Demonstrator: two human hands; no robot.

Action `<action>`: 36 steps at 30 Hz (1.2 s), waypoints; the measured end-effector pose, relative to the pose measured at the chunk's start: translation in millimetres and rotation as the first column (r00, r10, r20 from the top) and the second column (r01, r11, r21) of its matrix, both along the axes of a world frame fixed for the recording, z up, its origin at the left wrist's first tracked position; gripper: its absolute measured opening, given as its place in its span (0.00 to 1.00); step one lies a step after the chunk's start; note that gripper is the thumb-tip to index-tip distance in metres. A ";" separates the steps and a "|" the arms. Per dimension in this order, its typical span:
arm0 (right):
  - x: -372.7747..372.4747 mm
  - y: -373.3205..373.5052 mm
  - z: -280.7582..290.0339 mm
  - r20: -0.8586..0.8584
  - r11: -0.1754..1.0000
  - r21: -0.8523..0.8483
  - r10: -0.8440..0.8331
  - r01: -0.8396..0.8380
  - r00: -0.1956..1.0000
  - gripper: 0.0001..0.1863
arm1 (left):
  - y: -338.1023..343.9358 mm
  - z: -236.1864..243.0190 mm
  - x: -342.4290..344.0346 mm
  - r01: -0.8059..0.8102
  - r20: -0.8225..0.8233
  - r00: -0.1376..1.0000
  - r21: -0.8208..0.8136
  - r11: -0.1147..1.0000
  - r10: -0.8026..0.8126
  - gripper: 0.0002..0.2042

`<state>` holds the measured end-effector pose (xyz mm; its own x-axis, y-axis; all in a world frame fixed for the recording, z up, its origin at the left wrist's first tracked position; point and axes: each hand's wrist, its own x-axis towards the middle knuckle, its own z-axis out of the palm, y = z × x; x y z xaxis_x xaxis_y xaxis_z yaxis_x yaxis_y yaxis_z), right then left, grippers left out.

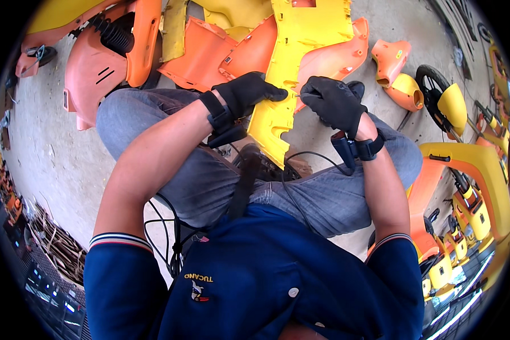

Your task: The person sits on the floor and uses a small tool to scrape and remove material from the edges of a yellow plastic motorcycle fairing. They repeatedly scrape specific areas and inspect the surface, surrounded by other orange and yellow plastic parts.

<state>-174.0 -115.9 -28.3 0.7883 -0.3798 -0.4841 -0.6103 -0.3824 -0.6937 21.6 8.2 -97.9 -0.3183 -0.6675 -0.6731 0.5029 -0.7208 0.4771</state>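
A long yellow plastic panel (pixel 271 133), with clips and notches along its edge, hangs upright between my knees. My left hand (pixel 246 93), in a black glove, grips its left side, thumb lying across the front. My gloved right hand (pixel 331 102) is closed at the panel's right edge, fingertips pinched around something small and thin, too small to name. Straps with black devices are on both wrists, and cables run over my lap.
Orange body panels (pixel 198 51) lie beyond my knees, beside a pink-orange fairing (pixel 93 79) with a spring. At right are a curved orange piece (pixel 390 59), a wheel (pixel 428 85) and yellow-orange vehicle parts (pixel 490 187). A pile of dark sticks (pixel 56 243) lies at lower left.
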 end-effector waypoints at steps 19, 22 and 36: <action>7.6 7.0 -19.2 0.111 0.815 -0.489 0.410 -0.310 0.905 0.09 | 2.9 -13.9 1.3 0.039 0.096 0.995 -0.049 0.998 -0.034 0.15; 4.8 2.8 -19.8 0.131 0.887 -0.381 0.329 -0.259 0.935 0.06 | 2.2 -7.4 2.1 0.018 0.072 0.997 -0.049 0.999 -0.015 0.15; 3.1 1.6 -29.3 0.212 0.974 -0.156 0.193 -0.162 0.958 0.06 | 1.8 12.6 3.6 -0.072 0.042 0.996 -0.003 0.997 0.072 0.13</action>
